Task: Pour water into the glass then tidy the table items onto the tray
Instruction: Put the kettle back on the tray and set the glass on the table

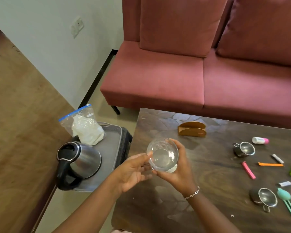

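One glass [162, 154] — right hand [180, 172] grips it, left hand [133, 172] touches rim.

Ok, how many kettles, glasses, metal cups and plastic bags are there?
Kettle: 1
Glass: 1
Metal cups: 2
Plastic bag: 1
Total: 5

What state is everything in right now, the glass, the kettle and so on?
Glass: partly filled, gripped by the right hand.
Left hand: fingers straight, tips touching the glass rim.
Kettle: upright on the tray, lid closed.
Zip bag: standing on the tray.
Napkin holder: empty.
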`<state>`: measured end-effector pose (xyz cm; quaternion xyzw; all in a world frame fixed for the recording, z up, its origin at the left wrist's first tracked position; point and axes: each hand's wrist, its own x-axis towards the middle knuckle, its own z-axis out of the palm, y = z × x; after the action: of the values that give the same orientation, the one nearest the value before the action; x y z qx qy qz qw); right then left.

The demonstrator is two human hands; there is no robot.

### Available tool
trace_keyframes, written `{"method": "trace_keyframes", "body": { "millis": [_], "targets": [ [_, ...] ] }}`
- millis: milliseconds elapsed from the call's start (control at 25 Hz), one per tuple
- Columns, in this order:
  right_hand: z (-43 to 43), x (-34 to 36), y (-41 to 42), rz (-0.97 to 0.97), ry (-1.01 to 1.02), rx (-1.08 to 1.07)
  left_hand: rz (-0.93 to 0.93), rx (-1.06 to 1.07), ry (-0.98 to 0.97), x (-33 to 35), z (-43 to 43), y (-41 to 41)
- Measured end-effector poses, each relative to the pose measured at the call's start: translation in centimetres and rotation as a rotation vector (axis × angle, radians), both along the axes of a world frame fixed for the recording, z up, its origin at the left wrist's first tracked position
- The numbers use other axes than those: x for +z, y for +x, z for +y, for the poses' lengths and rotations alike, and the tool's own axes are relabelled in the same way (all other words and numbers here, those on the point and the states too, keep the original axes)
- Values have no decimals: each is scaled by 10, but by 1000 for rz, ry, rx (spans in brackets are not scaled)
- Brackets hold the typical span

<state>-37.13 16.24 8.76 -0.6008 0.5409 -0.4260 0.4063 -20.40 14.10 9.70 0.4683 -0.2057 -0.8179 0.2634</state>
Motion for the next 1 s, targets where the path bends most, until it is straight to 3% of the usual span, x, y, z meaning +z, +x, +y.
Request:
{"method": "trace_keyframes", "body": {
  "millis": [320,480,720,880,1000],
  "targets": [
    [12,-1,-80,20,42,-22,-19,11,3,-3,-1,-81],
    [9,2,-129,224,25,18,-70,-57,-22,-10,-7,-124],
    [-10,-1,-188,791,7,146,-84,-144,-11,-38,-22,-186],
    [-29,-17,-225,804,87,128,-131,-244,-43,-54,-39,-224],
    [-52,-33,-249,795,125,80,-266,-398,-179,-57,-59,-245]
  ]
}}
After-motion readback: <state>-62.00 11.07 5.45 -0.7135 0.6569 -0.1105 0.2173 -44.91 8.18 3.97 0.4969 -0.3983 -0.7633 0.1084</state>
